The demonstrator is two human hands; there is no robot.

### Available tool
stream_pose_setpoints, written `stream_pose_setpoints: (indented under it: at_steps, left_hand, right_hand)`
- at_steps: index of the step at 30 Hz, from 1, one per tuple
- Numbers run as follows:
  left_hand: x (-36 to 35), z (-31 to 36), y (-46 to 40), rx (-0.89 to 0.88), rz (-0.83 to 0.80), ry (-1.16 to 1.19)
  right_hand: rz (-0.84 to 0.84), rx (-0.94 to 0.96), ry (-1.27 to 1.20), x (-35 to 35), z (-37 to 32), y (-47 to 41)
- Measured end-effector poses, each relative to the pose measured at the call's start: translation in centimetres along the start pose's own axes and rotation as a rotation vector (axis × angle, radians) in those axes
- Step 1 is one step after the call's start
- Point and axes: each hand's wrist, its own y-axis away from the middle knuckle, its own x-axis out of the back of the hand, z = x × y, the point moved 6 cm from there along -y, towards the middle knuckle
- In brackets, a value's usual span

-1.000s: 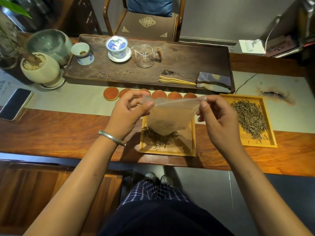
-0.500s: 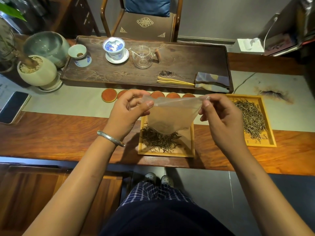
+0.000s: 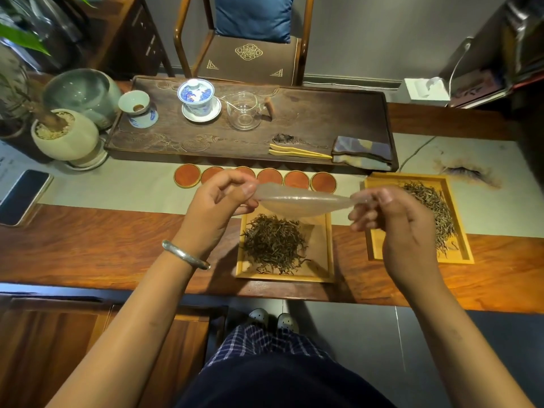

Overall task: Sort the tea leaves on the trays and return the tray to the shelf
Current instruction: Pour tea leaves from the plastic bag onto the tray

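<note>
near tray (image 3: 329, 262): dark leaf pile (image 3: 272, 244); right tray (image 3: 462, 245): leaves (image 3: 432, 210) strewn

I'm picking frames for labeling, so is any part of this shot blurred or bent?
Head view: the right hand is motion-blurred at its fingers; the clear plastic bag is smeared; the loose dark tea leaves stay sharp; wide-angle distortion bows the long wooden table.

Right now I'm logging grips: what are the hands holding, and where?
Both pinch one clear plastic bag: left hand at its left end, right hand at its right end.
</note>
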Motion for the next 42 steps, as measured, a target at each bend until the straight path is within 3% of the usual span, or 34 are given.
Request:
stream_pose_setpoints:
  at_steps: [6,10,12,15,19,25,29,35,42]
  left_hand:
    - [0.0,-5.1,3.6,0.095,-0.028,-0.164]
    - [0.9,-9.5,6.1,0.218,-0.006,-0.252]
    - [1.0,-11.0,6.8,0.271,-0.031,-0.236]
    - [1.6,-12.4,7.0,0.333,-0.014,-0.234]
    - [2.5,-13.6,6.9,0.408,0.007,-0.256]
    - [3.1,-15.3,5.3,0.55,-0.001,-0.515]
    - [2.7,-16.0,3.9,0.518,-0.02,-0.626]
    - [1.5,-15.7,3.5,0.44,0.013,-0.495]
    - [2.0,-13.1,3.1,0.297,0.101,-0.39]
  right_hand:
    - [0.092,-0.303,-0.105,0.6,6.3,4.4]
    - [0.173,-0.448,0.028,1.3,12.6,7.0]
    - [0.116,-0.561,0.129,0.9,15.7,7.2]
    - [-0.096,-0.776,0.283,-1.1,19.3,6.7]
    - [-0.289,-0.985,0.153,-4.7,20.4,6.6]
    - [-0.247,-0.924,0.091,-5.8,19.1,6.2]
    - [-0.299,-0.802,0.145,-4.9,18.1,6.2]
    - [-0.325,-0.582,0.175,-3.2,16.5,5.7]
    - [-0.282,-0.483,0.125,-3.3,15.1,4.2]
